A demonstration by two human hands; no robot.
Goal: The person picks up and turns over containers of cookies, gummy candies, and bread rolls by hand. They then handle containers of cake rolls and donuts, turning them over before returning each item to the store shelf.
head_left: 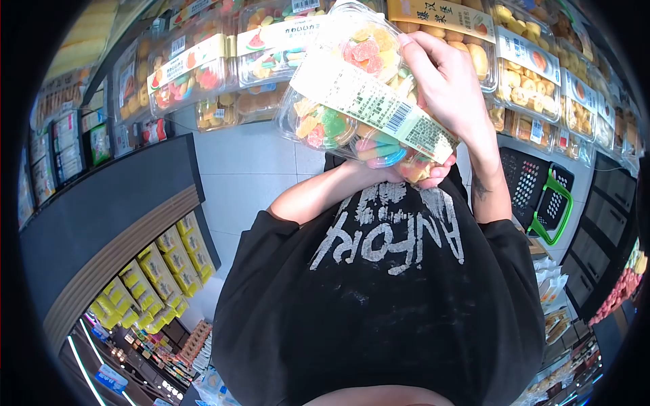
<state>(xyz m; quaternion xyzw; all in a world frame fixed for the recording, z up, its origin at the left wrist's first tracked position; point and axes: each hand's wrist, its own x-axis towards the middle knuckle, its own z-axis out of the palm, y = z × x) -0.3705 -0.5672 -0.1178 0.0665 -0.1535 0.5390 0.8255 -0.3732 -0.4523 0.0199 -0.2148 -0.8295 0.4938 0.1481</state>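
Here's the clear plastic container (355,88) of coloured sweets, held up tilted between both hands, its long printed label (399,118) slanting across it; glare washes out the upper part, and most of the small print is too fine to read. The right hand (447,84) has its upper side, thumb laid along the rim and fingers curling around the edge, pinching it; some fingertips are lost behind the plastic. That wrist is nearly straight, the forearm rising steeply from the black sleeve. And the left hand (432,177) is tucked under the lower end, fingers bent up against it, palm mostly hidden, so how firmly it presses I cannot tell; its forearm comes in low, almost level.

Just below the grip spreads the black T-shirt (386,284), white lettering upside down and partly creased. Beyond the grip, rows of packed tubs (528,74) sit close together, several cut off by the top edge. Out to the right, a black basket (535,189) with a green handle (563,203) lies near dark drawers (602,216). Off left, yellow packets (156,271) line a shelf, and the outer rim curves into darkness.
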